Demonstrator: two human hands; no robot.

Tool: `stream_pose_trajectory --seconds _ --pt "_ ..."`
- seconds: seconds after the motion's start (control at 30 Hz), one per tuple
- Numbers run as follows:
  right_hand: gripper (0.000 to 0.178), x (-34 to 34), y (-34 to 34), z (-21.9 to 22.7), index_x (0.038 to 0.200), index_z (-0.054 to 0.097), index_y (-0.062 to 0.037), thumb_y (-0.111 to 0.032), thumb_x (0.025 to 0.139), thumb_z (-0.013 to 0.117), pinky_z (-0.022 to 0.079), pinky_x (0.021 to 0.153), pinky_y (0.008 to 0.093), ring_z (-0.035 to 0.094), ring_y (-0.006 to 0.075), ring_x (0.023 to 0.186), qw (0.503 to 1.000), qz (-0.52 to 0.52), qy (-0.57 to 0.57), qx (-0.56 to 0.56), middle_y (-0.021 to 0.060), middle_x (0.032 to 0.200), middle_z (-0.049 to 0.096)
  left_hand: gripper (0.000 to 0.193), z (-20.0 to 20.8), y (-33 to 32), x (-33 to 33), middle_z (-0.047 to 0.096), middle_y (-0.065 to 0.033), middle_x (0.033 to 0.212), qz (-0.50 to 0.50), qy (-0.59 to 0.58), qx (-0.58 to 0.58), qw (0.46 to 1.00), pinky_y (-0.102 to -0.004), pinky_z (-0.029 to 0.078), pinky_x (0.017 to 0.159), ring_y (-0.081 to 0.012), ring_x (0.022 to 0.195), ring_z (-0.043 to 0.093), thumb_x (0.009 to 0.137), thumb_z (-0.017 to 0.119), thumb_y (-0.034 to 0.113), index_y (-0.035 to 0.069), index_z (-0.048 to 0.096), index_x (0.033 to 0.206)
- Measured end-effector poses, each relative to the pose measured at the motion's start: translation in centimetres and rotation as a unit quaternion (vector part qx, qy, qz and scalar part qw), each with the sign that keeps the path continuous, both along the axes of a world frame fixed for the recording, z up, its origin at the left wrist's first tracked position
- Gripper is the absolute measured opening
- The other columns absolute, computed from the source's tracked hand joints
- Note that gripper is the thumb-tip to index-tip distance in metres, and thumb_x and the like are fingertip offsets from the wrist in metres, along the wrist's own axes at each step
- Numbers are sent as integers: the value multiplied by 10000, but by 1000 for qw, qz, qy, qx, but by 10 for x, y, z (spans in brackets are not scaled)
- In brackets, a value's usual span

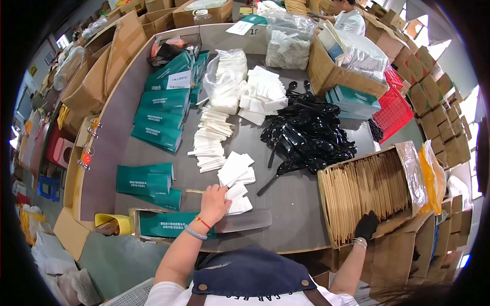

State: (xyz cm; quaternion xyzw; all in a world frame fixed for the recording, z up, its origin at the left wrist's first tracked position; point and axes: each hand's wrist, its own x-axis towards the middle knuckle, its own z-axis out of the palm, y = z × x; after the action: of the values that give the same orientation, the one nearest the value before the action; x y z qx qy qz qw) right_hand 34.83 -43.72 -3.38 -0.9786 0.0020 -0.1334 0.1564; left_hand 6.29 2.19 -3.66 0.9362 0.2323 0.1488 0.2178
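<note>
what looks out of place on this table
The black spoons lie in a jumbled heap, one handle straying out toward the near left, while the wooden sticks nearby are neatly lined up.

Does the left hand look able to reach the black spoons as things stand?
Probably yes: only low white packets and grey tabletop seem to lie between the left hand and the black spoons.
</note>
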Motion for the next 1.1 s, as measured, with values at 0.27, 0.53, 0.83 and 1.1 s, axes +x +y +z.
stream_pose_trajectory --seconds 0.27,0.53,0.83,1.1 --pt "377 -41 147 37 1129 553 54 -290 1000 471 438 883 399 578 298 1023 950 251 42 179 211 1073 609 294 12 5 1 640 -147 876 -20 34 -67 997 -449 489 710 -339 808 623 758 732 162 85 631 1023" --pt "276 5 313 36 1008 596 -75 -314 878 636 517 758 437 643 357 898 939 332 87 4 150 941 663 244 40 -27 -32 656 -100 852 -116 68 -151 979 -394 479 732 -300 838 618 744 729 157 117 666 977" --pt "297 -23 262 32 1008 684 -107 -319 800 686 507 727 452 654 349 836 916 334 210 -79 141 840 687 168 21 -40 -51 523 -10 858 -93 6 3 996 -374 395 699 -231 847 511 718 693 115 173 660 872" --pt "216 -43 295 37 1064 654 -102 -220 896 586 499 756 447 631 362 883 880 464 99 37 144 976 651 117 17 -42 -51 562 19 821 -110 -8 50 993 -363 385 717 -199 814 524 742 673 115 161 671 850"
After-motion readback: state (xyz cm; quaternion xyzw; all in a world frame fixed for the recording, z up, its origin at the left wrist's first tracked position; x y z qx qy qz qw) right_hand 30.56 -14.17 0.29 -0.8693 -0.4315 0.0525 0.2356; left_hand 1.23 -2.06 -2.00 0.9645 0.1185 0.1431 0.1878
